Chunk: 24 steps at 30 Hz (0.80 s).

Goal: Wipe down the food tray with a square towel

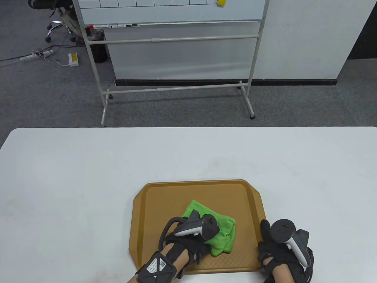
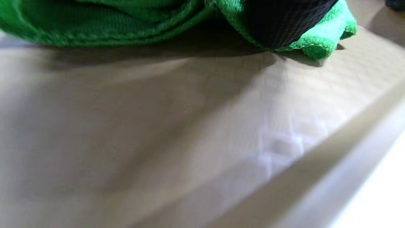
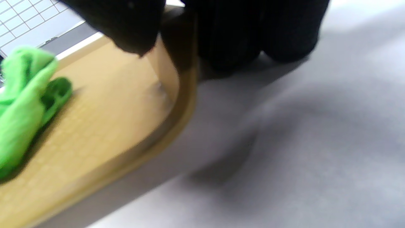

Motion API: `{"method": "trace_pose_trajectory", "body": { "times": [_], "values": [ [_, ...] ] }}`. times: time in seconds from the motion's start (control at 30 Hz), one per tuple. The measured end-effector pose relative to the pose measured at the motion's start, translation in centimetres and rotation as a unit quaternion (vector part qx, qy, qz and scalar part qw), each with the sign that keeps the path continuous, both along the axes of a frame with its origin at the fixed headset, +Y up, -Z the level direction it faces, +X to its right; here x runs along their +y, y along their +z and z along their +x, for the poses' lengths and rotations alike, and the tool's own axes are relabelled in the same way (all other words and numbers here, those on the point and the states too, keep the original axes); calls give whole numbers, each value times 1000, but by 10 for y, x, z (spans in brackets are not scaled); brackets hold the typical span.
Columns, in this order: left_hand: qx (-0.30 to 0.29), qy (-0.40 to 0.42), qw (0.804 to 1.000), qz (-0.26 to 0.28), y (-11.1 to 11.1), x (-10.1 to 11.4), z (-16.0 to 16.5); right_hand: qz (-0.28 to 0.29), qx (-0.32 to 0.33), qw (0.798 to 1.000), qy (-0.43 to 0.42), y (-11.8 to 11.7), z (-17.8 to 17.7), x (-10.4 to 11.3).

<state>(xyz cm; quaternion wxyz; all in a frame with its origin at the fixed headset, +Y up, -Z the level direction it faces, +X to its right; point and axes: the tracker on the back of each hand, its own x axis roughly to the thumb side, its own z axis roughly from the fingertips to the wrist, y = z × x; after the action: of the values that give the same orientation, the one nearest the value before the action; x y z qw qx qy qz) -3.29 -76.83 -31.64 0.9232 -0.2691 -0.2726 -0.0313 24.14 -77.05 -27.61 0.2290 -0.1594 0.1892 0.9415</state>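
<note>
Left hand (image 1: 188, 238) presses a bunched green towel (image 1: 219, 233) onto the brown tray (image 1: 165, 200), which sits near the table (image 1: 73, 177) front edge w/ the towel in its near-middle part; right hand (image 1: 282, 250) grips the tray's right rim, fingers (image 3: 246, 34) curled over it (thumb inside, I think). Main risk imo: the towel is wadded, so only part of it touches and corners get missed. If the rim grip slackens, a hard stroke could push the tray off the near edge.

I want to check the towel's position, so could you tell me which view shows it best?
The table view: the green towel lies bunched on the tray under the left hand. The left wrist view shows only its edge, the right wrist view a blurred part.
</note>
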Motion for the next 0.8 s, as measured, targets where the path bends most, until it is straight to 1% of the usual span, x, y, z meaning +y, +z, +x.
{"method": "trace_pose_trajectory", "body": {
  "times": [0.03, 0.07, 0.13, 0.17, 0.2, 0.27, 0.33, 0.37, 0.47, 0.53, 0.57, 0.6, 0.63, 0.67, 0.7, 0.73, 0.8],
  "values": [
    [-7, -2, 1000, 14, 3, 2, -3, 0, 0, 1000, 1, 0, 0, 0],
    [-19, -3, 999, 47, 7, 6, -8, 0, 0, 1000, 1, 0, 0, 0],
    [-29, 2, 995, 92, 11, 15, -16, 0, -1, 1000, 2, 0, 0, 0],
    [-27, 9, 994, 106, 12, 22, -22, 0, -1, 1000, 2, 0, 0, 0],
    [-17, 21, 994, 109, 12, 30, -31, 0, -1, 1000, 2, 0, 0, 0],
    [25, 68, 992, 99, 10, 47, -53, 0, -1, 1000, 2, 0, 0, 0],
    [69, 126, 982, 118, 8, 68, -82, 0, 0, 1000, 1, 0, 0, 0],
    [96, 154, 973, 141, 7, 83, -102, 0, 0, 1000, 1, 0, 0, 0],
    [170, 200, 948, 181, 7, 113, -159, 0, 0, 1000, 1, 0, 0, 0],
    [209, 208, 934, 204, 10, 126, -193, 0, -1, 1000, 1, 0, 0, 0],
    [233, 210, 923, 222, 13, 132, -213, 0, -1, 1000, 1, 0, 0, 0],
    [261, 209, 910, 244, 16, 136, -234, 0, -1, 1000, 1, 0, 0, 0],
    [276, 206, 904, 253, 17, 136, -244, 0, -1, 1000, 1, 0, 0, 0],
    [302, 191, 895, 265, 19, 134, -262, 0, -1, 1000, 1, 0, 0, 0],
    [315, 179, 892, 269, 20, 132, -269, 0, -1, 1000, 1, 0, 0, 0],
    [334, 149, 890, 271, 20, 124, -281, 0, -3, 1000, 3, 0, 0, 0],
    [352, 93, 892, 268, 17, 104, -293, 0, -3, 1000, 6, 0, -1, 0]
  ]
}}
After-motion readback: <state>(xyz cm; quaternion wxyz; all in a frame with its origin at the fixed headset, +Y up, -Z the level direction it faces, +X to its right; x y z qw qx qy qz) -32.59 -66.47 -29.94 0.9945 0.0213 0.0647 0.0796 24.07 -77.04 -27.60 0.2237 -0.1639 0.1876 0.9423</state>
